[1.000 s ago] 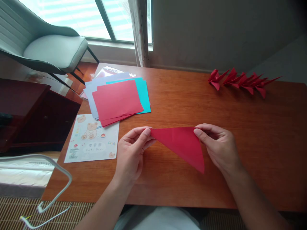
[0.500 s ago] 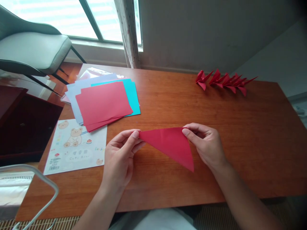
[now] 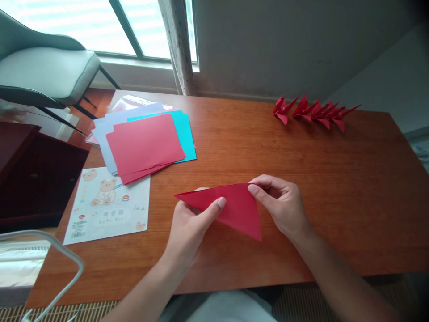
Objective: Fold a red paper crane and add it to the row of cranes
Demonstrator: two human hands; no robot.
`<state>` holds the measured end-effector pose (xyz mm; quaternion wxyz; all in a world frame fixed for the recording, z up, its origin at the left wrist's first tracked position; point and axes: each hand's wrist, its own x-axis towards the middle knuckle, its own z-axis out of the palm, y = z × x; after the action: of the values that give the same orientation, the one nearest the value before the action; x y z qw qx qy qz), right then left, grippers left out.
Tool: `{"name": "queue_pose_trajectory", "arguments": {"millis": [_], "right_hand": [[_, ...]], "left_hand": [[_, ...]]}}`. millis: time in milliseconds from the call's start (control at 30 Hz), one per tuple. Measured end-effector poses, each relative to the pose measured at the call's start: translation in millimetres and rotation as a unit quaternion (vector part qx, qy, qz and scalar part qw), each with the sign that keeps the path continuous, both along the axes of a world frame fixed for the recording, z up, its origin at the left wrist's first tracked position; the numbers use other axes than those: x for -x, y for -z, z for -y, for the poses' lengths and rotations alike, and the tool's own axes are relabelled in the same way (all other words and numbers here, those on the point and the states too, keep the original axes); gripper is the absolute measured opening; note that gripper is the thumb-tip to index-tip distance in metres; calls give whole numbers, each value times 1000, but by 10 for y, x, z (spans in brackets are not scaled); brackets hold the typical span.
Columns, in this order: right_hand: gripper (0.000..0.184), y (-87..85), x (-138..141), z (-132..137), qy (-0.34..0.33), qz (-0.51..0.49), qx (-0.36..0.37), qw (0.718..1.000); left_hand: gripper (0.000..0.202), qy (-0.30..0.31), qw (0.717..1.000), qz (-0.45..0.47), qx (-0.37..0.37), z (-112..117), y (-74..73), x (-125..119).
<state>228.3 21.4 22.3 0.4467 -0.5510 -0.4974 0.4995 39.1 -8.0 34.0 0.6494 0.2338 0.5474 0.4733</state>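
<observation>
A red sheet of paper folded into a triangle (image 3: 239, 205) is held above the table between my two hands, its long point to the left and another corner hanging down at the right. My left hand (image 3: 194, 219) grips its lower left part, thumb on the front face and fingers behind, mostly hidden. With thumb and fingertips, my right hand (image 3: 281, 201) pinches the upper right corner.
On the wooden table (image 3: 228, 143), red sheets (image 3: 144, 143) overlap turquoise (image 3: 187, 134) and pale blue paper (image 3: 103, 143) at left. A bear-printed sheet (image 3: 110, 219) lies nearer. Several red folded paper cranes (image 3: 317, 114) stand far right. A white curved tube (image 3: 67, 250) rises front left.
My left hand has slid from the paper's left tip inward to the right, its thumb now on the face. The paper and my right hand have shifted slightly left.
</observation>
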Motion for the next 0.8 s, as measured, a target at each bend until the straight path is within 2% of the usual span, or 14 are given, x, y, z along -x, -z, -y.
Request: {"name": "queue_pose_trajectory", "arguments": {"millis": [300,800], "right_hand": [[10,-13,16,-1,-8,-5,7,1000],[14,-29,22,-21,-3,-8,13,1000]], "left_hand": [[32,-42,999,19,25,-19,-27,-25],[34,-57,998,20,21,-14,13,-22]]}}
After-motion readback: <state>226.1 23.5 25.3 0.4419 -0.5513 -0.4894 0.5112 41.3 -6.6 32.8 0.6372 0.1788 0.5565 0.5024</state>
